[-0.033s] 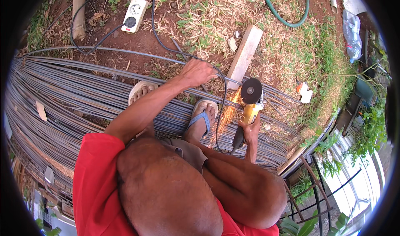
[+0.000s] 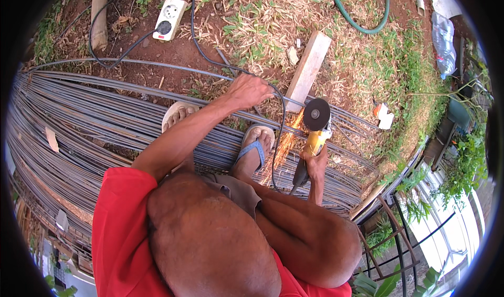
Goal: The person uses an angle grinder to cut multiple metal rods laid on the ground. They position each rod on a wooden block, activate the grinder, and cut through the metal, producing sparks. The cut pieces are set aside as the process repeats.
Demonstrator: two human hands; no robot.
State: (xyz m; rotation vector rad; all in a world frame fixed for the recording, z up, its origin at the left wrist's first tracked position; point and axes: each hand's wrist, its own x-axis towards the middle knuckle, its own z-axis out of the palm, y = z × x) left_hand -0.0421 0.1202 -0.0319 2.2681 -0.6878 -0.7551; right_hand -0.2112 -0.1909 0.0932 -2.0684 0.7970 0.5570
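Observation:
My right hand (image 2: 315,165) is closed round the body of a yellow and black angle grinder (image 2: 316,139). The grinder's dark disc (image 2: 316,114) meets a thin steel rod, and orange sparks (image 2: 283,152) stream from there toward my sandalled foot (image 2: 257,142). Further left, my left hand (image 2: 251,91) is closed on steel rods, its fingertips partly hidden; the grinder's black cord passes beside it. Underneath lies a wide bundle of long grey steel rods (image 2: 121,110). A wooden block (image 2: 310,69) sits under the rod ends, near the disc.
A white power strip (image 2: 170,19) with a plug in it lies on the soil at the far left. A green hose (image 2: 387,13) curves over the grass at the back. On the right are a plastic bottle (image 2: 444,48), a small white container (image 2: 385,117) and a metal frame (image 2: 396,234).
Both hands and the grinder hold the same place. Only the spray of sparks looks slightly different.

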